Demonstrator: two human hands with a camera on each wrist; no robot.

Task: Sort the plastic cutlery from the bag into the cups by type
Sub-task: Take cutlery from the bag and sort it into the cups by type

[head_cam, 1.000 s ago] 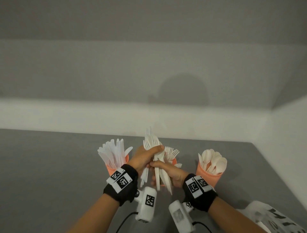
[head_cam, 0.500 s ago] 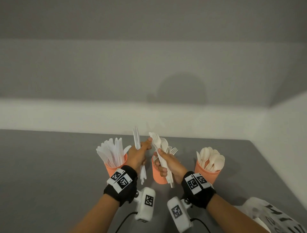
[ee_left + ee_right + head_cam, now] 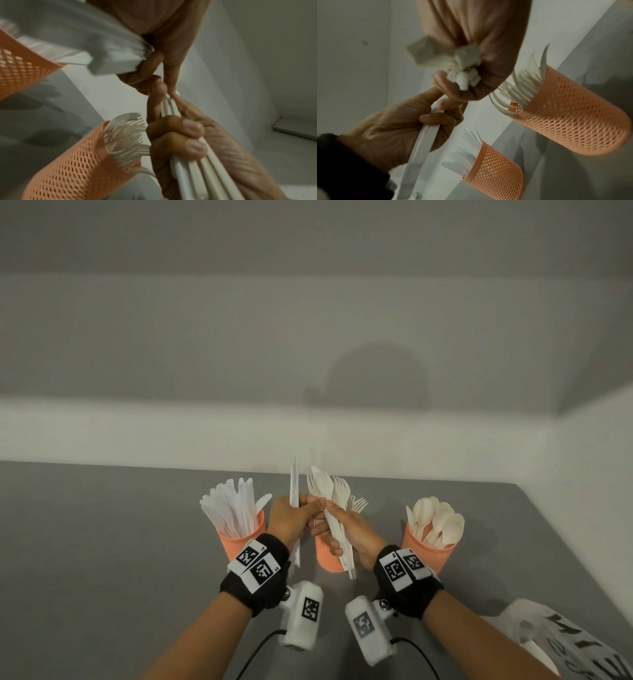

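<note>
Three orange mesh cups stand in a row on the grey table, and I read them as the sorting scheme: the knife cup on the left, the fork cup in the middle behind my hands, the spoon cup on the right. My left hand curls round a thin stack of knives, held upright beside the knife cup, which I judge is where they belong. My right hand is closed round a mixed bundle of forks and spoons, handles pointing down toward me and heads fanned upward so the types can be told apart. The two hands touch at the fingertips, so I judge I am splitting one handful by type. The bag lies at the table's near right corner, well apart from the cups.

From the head view I get the whole layout but not the grip. The left wrist view shows what it hides: the fingers of my right hand wrapped tight over several parallel handles, with fork tines crowding the cup rim just beside them. The right wrist view shows the square handle ends of the bundle poking out of my right fist, and my left hand's fingers folded over the flat knife handles, with the knife and fork cups beyond. The spoon cup and the bag appear in neither wrist view.
</note>
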